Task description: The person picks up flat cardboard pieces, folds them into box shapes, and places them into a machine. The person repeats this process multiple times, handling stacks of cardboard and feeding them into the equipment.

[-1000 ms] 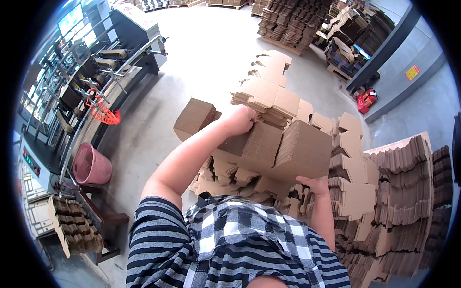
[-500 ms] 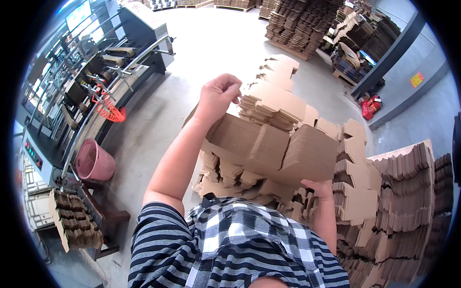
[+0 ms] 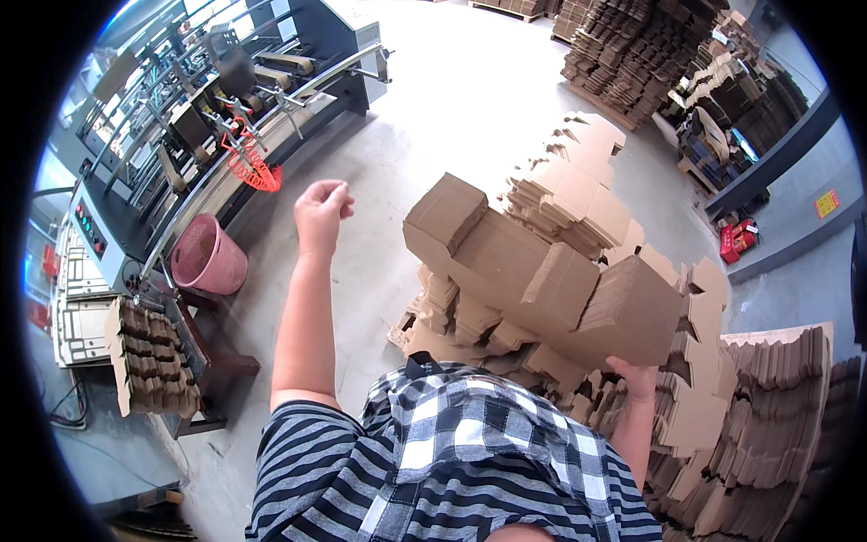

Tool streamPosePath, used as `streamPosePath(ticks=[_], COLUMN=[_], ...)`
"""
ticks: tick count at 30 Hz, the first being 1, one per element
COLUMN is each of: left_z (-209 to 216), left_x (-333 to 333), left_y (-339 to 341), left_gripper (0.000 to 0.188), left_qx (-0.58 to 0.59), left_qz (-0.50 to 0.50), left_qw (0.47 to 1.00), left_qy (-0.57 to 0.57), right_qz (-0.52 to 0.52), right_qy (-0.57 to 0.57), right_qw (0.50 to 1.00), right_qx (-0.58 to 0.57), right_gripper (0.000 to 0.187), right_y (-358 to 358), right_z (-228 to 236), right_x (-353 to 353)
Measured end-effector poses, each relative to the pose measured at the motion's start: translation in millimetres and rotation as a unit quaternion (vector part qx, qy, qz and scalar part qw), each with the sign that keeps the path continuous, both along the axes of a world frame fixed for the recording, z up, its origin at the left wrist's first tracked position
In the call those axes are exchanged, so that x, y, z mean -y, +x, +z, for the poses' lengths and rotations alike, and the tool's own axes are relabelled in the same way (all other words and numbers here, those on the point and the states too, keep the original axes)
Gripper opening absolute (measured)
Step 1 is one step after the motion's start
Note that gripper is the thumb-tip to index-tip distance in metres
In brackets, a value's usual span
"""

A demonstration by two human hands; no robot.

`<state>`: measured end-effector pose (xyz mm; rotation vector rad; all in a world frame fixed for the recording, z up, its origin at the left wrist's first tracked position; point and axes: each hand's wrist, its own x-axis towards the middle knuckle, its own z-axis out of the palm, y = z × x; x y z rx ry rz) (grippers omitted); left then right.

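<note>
A thick bundle of flat brown cardboard blanks point(image 3: 533, 271) lies slantwise in front of my body, its stacked edges showing on the right. My right hand point(image 3: 632, 372) grips its near right corner, fingers partly hidden beneath the cardboard. Off to the left, my left hand point(image 3: 322, 206) is raised in the air with curled fingers, apart from the bundle, and nothing shows in it. Just beyond the bundle are more stacked cardboard blanks point(image 3: 578, 194), and others sit under it and near my waist.
A machine with a coiled orange hose point(image 3: 256, 172) stands at the left, near a pink bucket point(image 3: 209, 256). Cut cardboard pieces point(image 3: 149, 361) rest beside a dark stand point(image 3: 226, 366). Tall cardboard stacks point(image 3: 623, 59) rise at the back, with more point(image 3: 768, 406) at the right.
My left hand has moved left and away from the bundle, uncovering its far left end. The view has shifted, while my right hand stays on the near right corner.
</note>
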<state>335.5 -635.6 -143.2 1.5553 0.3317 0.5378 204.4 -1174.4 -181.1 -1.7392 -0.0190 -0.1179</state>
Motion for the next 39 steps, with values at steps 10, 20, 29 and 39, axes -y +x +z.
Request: streamPosePath(ticks=[10, 20, 29, 39], left_z=[60.0, 78.9, 63.9, 63.4], left_x=[121.8, 146.9, 157.1, 179.0], left_y=[43.7, 79.8, 74.1, 67.7], left_gripper=[0.008, 0.028, 0.011, 0.015], left_qx=[0.082, 0.037, -0.021, -0.014], left_qz=[-0.142, -0.333, -0.384, -0.357], left_qw=[0.964, 0.729, 0.541, 0.407], left_qy=[0.21, 0.597, 0.748, 0.841], right_qz=[-0.019, -0.018, -0.023, -0.006], right_qy=[-0.003, -0.024, 0.03, 0.032], right_qw=[1.0, 0.999, 0.999, 0.999], right_qx=[-0.001, -0.043, 0.0, -0.003], right_gripper=[0.064, 0.058, 0.058, 0.083], right_y=[-0.4, 0.5, 6.6, 7.8], right_z=[2.0, 10.9, 4.9, 0.2], right_x=[-1.7, -4.8, -8.7, -4.6])
